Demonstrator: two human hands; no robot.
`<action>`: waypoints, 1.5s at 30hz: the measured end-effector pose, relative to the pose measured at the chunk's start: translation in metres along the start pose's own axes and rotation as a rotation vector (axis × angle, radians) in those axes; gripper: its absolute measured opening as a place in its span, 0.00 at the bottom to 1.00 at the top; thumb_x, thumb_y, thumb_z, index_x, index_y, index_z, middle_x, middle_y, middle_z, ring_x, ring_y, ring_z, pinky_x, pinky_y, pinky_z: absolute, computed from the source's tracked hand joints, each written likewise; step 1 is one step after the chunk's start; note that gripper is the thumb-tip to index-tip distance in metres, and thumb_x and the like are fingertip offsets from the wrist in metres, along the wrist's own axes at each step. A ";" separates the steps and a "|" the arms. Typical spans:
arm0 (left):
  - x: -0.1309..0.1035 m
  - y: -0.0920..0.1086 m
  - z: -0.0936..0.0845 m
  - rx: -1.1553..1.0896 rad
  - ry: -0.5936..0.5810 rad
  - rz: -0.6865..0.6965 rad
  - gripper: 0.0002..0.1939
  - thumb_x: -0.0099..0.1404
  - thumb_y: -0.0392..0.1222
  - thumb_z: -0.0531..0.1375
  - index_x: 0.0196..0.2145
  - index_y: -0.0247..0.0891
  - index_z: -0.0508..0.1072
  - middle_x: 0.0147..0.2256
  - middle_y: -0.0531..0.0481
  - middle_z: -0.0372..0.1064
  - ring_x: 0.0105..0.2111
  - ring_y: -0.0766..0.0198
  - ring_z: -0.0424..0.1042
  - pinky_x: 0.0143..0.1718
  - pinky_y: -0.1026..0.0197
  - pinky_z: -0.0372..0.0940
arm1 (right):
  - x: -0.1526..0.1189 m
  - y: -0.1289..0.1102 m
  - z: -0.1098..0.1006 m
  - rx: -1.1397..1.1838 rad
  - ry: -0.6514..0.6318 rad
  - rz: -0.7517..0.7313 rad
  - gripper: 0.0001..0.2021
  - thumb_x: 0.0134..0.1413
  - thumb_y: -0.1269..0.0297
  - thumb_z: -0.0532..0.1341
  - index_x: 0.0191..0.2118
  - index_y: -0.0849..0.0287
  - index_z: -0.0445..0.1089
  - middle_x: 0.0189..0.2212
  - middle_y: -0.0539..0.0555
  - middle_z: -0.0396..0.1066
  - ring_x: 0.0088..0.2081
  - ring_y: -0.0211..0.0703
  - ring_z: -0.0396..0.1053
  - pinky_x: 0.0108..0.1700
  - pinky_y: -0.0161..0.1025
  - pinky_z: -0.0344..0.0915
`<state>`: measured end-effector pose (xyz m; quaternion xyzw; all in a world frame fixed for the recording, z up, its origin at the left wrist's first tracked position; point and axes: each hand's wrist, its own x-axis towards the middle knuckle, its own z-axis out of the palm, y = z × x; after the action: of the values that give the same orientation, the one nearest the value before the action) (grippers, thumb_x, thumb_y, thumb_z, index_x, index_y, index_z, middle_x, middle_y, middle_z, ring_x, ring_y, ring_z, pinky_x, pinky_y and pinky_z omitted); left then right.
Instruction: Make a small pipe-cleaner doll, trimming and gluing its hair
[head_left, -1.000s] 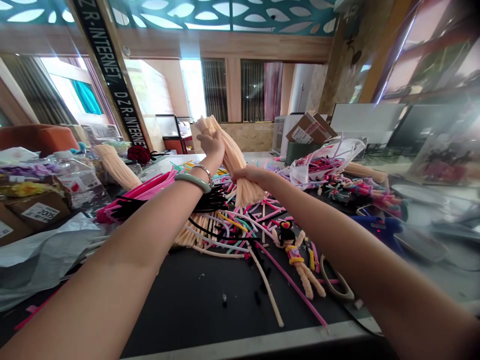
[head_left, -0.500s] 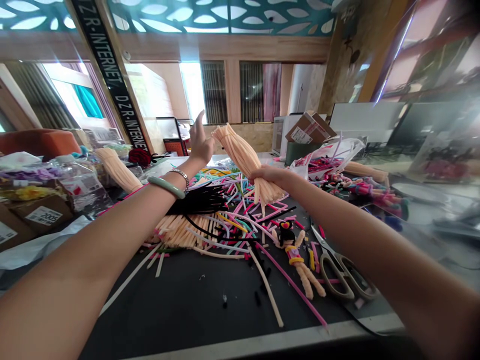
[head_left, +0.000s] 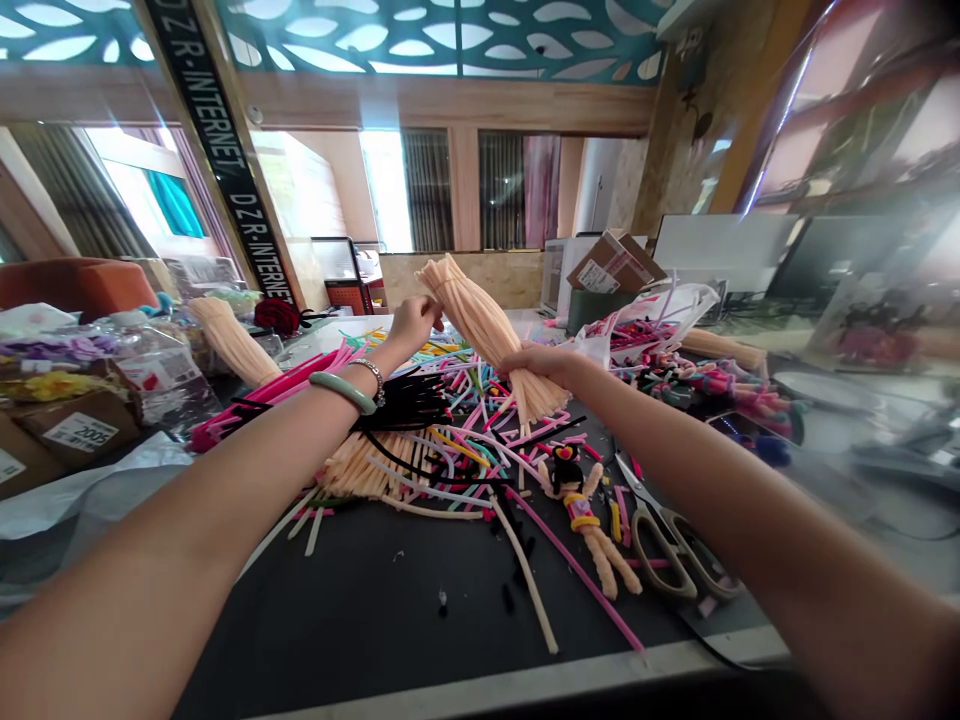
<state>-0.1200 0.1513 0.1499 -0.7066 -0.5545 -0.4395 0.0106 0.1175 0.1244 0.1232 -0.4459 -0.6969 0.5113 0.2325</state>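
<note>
My right hand (head_left: 541, 362) is wrapped round the lower part of a thick bundle of beige pipe cleaners (head_left: 480, 315), which tilts up to the left and is bound near its upper end. Just left of that end, my left hand (head_left: 414, 325) has its fingers curled together; whether anything is between them is too small to tell. Under my left wrist lie black pipe cleaners (head_left: 412, 402) and pink ones (head_left: 225, 415). Below these, more beige pipe cleaners (head_left: 375, 465) lie in a heap. A small pipe-cleaner doll (head_left: 581, 510) with black hair lies on the dark table mat (head_left: 337, 620).
Scissors (head_left: 671, 550) lie right of the doll. Loose coloured pieces (head_left: 480, 430) cover the table's middle. Another beige bundle (head_left: 236, 340) stands at the left near cardboard boxes (head_left: 75, 430). A white plastic bag (head_left: 660, 310) and a carton (head_left: 619, 265) are at the back right.
My left hand has come down from a raised, spread pose, and its fingers have curled in beside the bundle's upper end. My right hand still holds the bundle in nearly the same place.
</note>
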 end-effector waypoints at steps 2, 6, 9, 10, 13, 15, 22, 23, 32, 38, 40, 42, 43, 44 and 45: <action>-0.003 -0.003 0.003 0.025 -0.084 0.012 0.17 0.67 0.48 0.52 0.28 0.33 0.71 0.27 0.48 0.72 0.29 0.63 0.72 0.36 0.57 0.68 | 0.003 0.003 -0.005 -0.008 -0.009 -0.012 0.15 0.61 0.61 0.58 0.51 0.60 0.65 0.49 0.56 0.67 0.44 0.46 0.69 0.44 0.48 0.69; -0.008 -0.014 0.006 0.080 -0.277 0.032 0.12 0.66 0.45 0.56 0.36 0.32 0.71 0.33 0.50 0.72 0.30 0.65 0.72 0.35 0.57 0.69 | 0.009 0.004 -0.019 -0.020 0.000 -0.025 0.15 0.60 0.61 0.58 0.51 0.60 0.65 0.49 0.57 0.67 0.44 0.46 0.69 0.44 0.48 0.69; -0.012 -0.021 0.005 0.125 -0.344 0.072 0.12 0.60 0.42 0.63 0.40 0.33 0.72 0.35 0.47 0.74 0.34 0.61 0.74 0.39 0.54 0.68 | 0.011 0.001 -0.028 -0.033 0.016 -0.016 0.15 0.60 0.61 0.58 0.51 0.61 0.64 0.49 0.57 0.66 0.44 0.46 0.69 0.44 0.48 0.69; -0.013 -0.023 0.004 0.140 -0.344 0.093 0.17 0.56 0.41 0.65 0.43 0.35 0.72 0.37 0.45 0.75 0.37 0.57 0.74 0.42 0.53 0.68 | 0.012 0.000 -0.030 -0.042 0.019 -0.010 0.16 0.60 0.61 0.58 0.51 0.61 0.64 0.49 0.57 0.66 0.45 0.46 0.69 0.44 0.48 0.68; -0.015 -0.025 -0.002 0.183 -0.286 0.169 0.42 0.45 0.43 0.71 0.57 0.41 0.62 0.52 0.38 0.67 0.52 0.45 0.66 0.52 0.45 0.60 | 0.013 -0.002 -0.031 -0.085 0.007 0.018 0.15 0.61 0.61 0.58 0.51 0.60 0.65 0.49 0.57 0.66 0.44 0.46 0.69 0.44 0.48 0.68; -0.017 -0.024 -0.007 0.211 -0.201 0.205 0.51 0.45 0.48 0.70 0.62 0.41 0.52 0.63 0.34 0.49 0.61 0.40 0.51 0.58 0.39 0.49 | 0.014 -0.005 -0.030 -0.122 -0.017 0.038 0.15 0.61 0.61 0.58 0.51 0.60 0.65 0.49 0.57 0.67 0.44 0.46 0.69 0.44 0.48 0.69; -0.025 -0.005 -0.017 0.464 -0.147 0.620 0.43 0.53 0.45 0.66 0.62 0.48 0.51 0.66 0.38 0.38 0.65 0.40 0.37 0.59 0.31 0.26 | 0.022 -0.018 -0.025 -0.244 -0.195 0.063 0.14 0.61 0.61 0.58 0.50 0.59 0.65 0.49 0.56 0.67 0.44 0.45 0.69 0.44 0.47 0.69; -0.027 -0.001 -0.015 0.468 -0.188 0.682 0.38 0.55 0.42 0.64 0.61 0.48 0.54 0.66 0.40 0.42 0.65 0.41 0.38 0.59 0.31 0.24 | 0.023 -0.019 -0.023 -0.260 -0.222 0.062 0.14 0.61 0.61 0.58 0.50 0.59 0.65 0.49 0.56 0.67 0.44 0.45 0.69 0.44 0.47 0.69; -0.026 0.002 0.010 0.513 -0.344 0.640 0.14 0.65 0.36 0.52 0.46 0.34 0.71 0.40 0.36 0.72 0.43 0.48 0.69 0.47 0.42 0.59 | 0.030 -0.020 -0.008 -0.493 -0.350 0.057 0.15 0.60 0.61 0.58 0.51 0.60 0.65 0.48 0.56 0.67 0.44 0.46 0.69 0.44 0.48 0.69; -0.032 -0.020 -0.002 0.622 -0.378 0.606 0.14 0.67 0.44 0.55 0.46 0.34 0.69 0.43 0.45 0.69 0.41 0.59 0.70 0.44 0.50 0.66 | 0.035 -0.035 0.014 -0.688 -0.234 -0.018 0.13 0.61 0.61 0.57 0.50 0.58 0.66 0.49 0.56 0.67 0.44 0.45 0.69 0.45 0.47 0.68; -0.036 -0.027 -0.012 0.664 -0.389 0.607 0.13 0.66 0.44 0.55 0.46 0.34 0.69 0.43 0.45 0.69 0.40 0.59 0.70 0.42 0.50 0.67 | 0.034 -0.040 0.029 -0.748 -0.197 -0.057 0.13 0.61 0.61 0.57 0.50 0.59 0.66 0.49 0.56 0.67 0.44 0.45 0.69 0.45 0.47 0.68; -0.039 -0.034 -0.024 0.701 -0.400 0.614 0.13 0.66 0.43 0.56 0.45 0.34 0.69 0.42 0.45 0.69 0.40 0.59 0.71 0.42 0.51 0.67 | 0.031 -0.044 0.046 -0.806 -0.146 -0.089 0.14 0.61 0.61 0.58 0.51 0.59 0.65 0.49 0.56 0.67 0.44 0.45 0.69 0.44 0.48 0.69; -0.041 -0.038 -0.029 0.717 -0.402 0.617 0.13 0.66 0.43 0.57 0.45 0.34 0.69 0.42 0.45 0.69 0.40 0.59 0.71 0.42 0.50 0.67 | 0.030 -0.045 0.054 -0.835 -0.109 -0.100 0.15 0.61 0.61 0.58 0.51 0.60 0.64 0.49 0.56 0.67 0.44 0.45 0.69 0.44 0.48 0.69; -0.043 -0.042 -0.035 0.732 -0.399 0.619 0.14 0.65 0.43 0.57 0.45 0.33 0.69 0.42 0.45 0.69 0.40 0.59 0.71 0.42 0.50 0.67 | 0.029 -0.046 0.062 -0.861 -0.070 -0.113 0.16 0.61 0.61 0.57 0.52 0.60 0.64 0.49 0.57 0.66 0.44 0.46 0.69 0.44 0.48 0.69; -0.044 -0.045 -0.040 0.746 -0.392 0.619 0.14 0.65 0.43 0.57 0.46 0.33 0.69 0.43 0.45 0.69 0.41 0.58 0.71 0.42 0.50 0.67 | 0.029 -0.046 0.068 -0.886 -0.031 -0.128 0.18 0.60 0.60 0.59 0.54 0.59 0.62 0.48 0.57 0.67 0.44 0.46 0.69 0.44 0.49 0.69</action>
<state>-0.1798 0.1143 0.1254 -0.8546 -0.4302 -0.0480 0.2870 0.0326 0.1110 0.1370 -0.4509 -0.8782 0.1546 0.0396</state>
